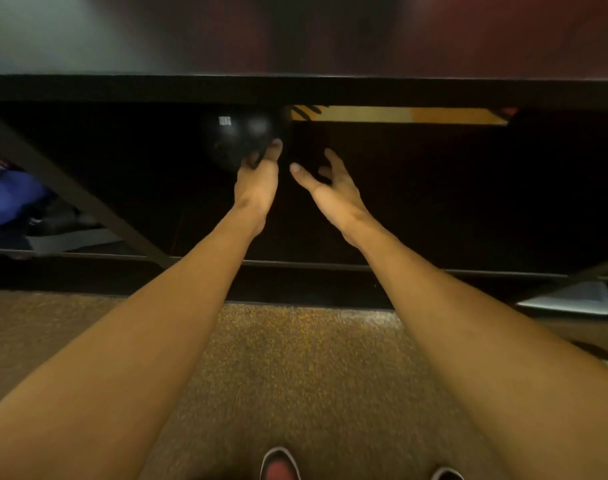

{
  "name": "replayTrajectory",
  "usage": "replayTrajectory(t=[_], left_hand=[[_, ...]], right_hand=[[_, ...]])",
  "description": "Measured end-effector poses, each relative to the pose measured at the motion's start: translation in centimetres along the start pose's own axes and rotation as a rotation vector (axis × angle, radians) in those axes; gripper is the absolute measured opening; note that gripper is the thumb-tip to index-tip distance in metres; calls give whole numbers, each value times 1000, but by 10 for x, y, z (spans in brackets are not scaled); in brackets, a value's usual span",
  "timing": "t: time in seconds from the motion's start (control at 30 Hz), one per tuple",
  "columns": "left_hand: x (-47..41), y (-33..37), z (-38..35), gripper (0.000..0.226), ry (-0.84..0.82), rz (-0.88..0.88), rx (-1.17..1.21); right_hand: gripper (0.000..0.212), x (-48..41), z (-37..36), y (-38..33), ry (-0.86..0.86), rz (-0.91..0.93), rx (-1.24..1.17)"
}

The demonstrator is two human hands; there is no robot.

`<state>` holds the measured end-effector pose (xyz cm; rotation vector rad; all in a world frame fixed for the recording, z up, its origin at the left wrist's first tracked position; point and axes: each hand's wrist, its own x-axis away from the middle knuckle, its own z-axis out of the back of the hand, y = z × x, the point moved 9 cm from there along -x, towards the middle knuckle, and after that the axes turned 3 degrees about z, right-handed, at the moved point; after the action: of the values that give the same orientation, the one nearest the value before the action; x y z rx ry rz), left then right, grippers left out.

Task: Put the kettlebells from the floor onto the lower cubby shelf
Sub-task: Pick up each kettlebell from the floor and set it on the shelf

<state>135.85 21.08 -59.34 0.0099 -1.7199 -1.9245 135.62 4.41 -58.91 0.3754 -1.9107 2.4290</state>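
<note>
A black kettlebell (238, 135) sits deep inside the dark lower cubby shelf (295, 265), left of centre, with a small white label on its top. My left hand (257, 178) reaches into the cubby and its fingers are curled on the kettlebell's lower right side. My right hand (330, 183) is beside it, a little to the right, fingers spread and holding nothing. The kettlebell's handle is lost in the dark.
A dark diagonal brace (77, 199) crosses the left cubby, with blue fabric (11, 195) behind it. A yellow strip (399, 115) shows under the upper board. Brown carpet (295, 375) lies in front, my shoe tips (280, 464) at the bottom. A pale flat object (572, 299) lies right.
</note>
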Motion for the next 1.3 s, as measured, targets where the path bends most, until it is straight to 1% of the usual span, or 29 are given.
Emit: replayTrajectory(t=[0.1,0.23,0.4,0.6,0.77,0.87,1.0,1.17,1.23,1.3], left_hand=[[32,-2,-40,73,-125,-28,-85],[80,5,-90,67,-248,-121,-239],[145,4,-152,64,-386,-150,-299],[223,-43,-230,60,-425,-97,-314],[280,-88,-290,50,-414,-70,-328],[306,-113,-326,49,-430,-66,-354],[336,-147,-376,45,-452,-27,-386],[360,-184,-429,46,-476,1,-433],[366,-195,-448,46,-490,-2,-455],[372,-207,-469,47,-514,-7,-482]], right_hand=[[87,29,38,12,38,-15,64],[77,67,93,24,87,-21,154],[67,124,165,45,164,-46,239],[59,193,245,96,147,-88,263],[37,238,317,144,173,-74,368],[33,262,358,175,192,-76,391],[33,284,414,222,205,-112,447],[37,296,484,278,231,-182,528],[45,297,505,296,241,-197,571],[61,299,523,312,238,-213,632]])
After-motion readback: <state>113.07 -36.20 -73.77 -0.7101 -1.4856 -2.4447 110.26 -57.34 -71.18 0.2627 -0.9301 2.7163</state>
